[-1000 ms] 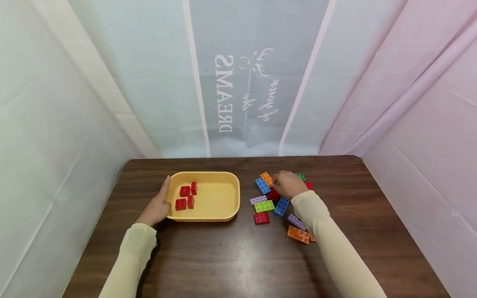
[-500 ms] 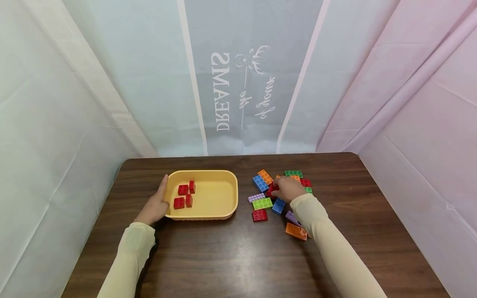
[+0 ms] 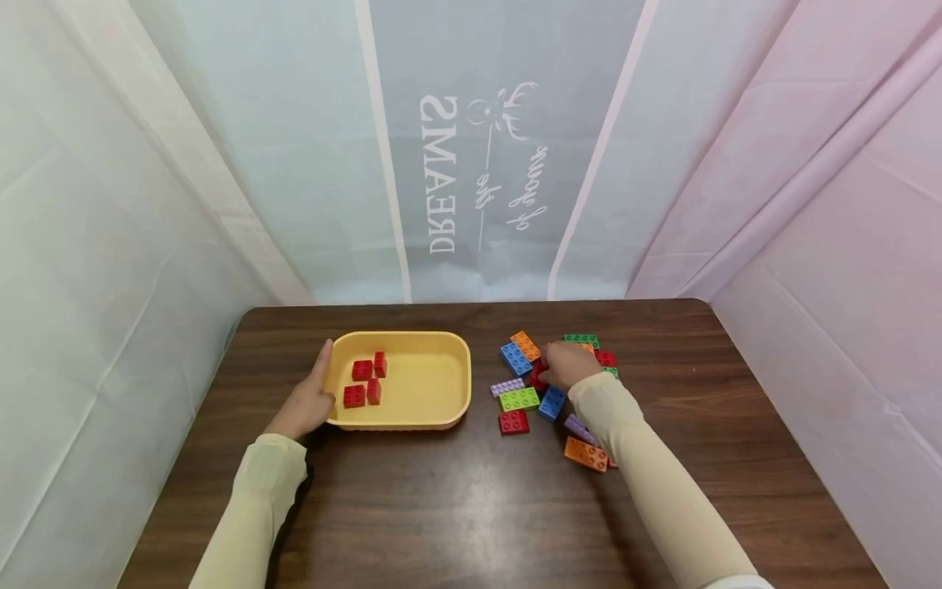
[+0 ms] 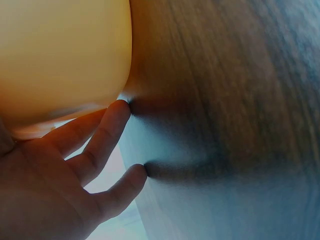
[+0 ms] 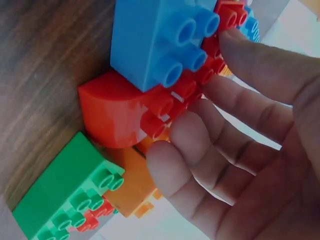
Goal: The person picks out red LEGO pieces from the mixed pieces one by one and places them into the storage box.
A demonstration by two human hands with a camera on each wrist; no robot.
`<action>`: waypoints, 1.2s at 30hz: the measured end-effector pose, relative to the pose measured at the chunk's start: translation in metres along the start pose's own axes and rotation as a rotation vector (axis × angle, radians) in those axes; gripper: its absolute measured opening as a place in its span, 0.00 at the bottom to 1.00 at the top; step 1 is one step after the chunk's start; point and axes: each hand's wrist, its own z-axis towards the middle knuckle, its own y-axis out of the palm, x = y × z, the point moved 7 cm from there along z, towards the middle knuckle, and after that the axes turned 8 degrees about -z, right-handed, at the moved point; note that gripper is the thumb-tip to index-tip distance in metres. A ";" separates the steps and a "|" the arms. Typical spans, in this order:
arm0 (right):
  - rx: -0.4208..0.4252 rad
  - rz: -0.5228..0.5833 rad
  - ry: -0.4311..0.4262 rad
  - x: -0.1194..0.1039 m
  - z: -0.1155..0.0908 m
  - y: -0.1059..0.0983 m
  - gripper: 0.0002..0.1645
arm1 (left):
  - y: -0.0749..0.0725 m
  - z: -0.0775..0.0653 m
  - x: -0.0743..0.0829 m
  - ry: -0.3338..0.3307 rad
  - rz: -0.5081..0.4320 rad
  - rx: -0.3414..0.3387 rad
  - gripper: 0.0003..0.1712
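Observation:
My left hand (image 3: 304,402) lies along the left end of a yellow plastic tray (image 3: 397,424), its index finger stretched along the rim. In the left wrist view, fingertips (image 4: 120,107) rest on the table beside the tray's outer wall (image 4: 65,55). Several red toy bricks (image 3: 354,396) sit in the tray's left half. My right hand (image 3: 570,366) is over the brick pile, its thumb and index finger at a red brick (image 5: 215,50), pinching it. Next to that brick stands a blue brick (image 5: 145,45); below it are a rounded red brick (image 5: 112,110) and a green brick (image 5: 65,185).
Loose bricks lie around the right hand: a lime green one (image 3: 519,399), a red one (image 3: 513,422), an orange one (image 3: 586,454) and a blue one (image 3: 515,359). The brown wooden table (image 3: 441,507) ends at a printed cloth (image 3: 478,204) behind.
The right hand has shifted slightly among the bricks, with its fingers staying by the same red brick. The left hand stays at the tray. The head view has shifted a little.

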 end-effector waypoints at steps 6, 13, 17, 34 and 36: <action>0.020 -0.020 -0.019 -0.002 -0.003 -0.001 0.06 | 0.001 0.002 0.000 0.014 0.011 0.004 0.56; -0.001 0.009 -0.031 0.000 -0.006 0.003 0.06 | 0.002 0.002 -0.001 0.015 0.020 -0.012 0.55; 0.000 0.030 -0.036 0.002 -0.008 0.004 0.07 | 0.001 0.002 -0.001 0.011 0.023 -0.010 0.55; 0.023 -0.007 -0.032 0.006 -0.017 0.006 0.44 | 0.002 0.005 -0.002 0.004 0.017 -0.006 0.56; 0.022 -0.043 -0.037 0.006 -0.016 0.008 0.45 | 0.002 0.005 -0.002 0.003 0.017 -0.007 0.56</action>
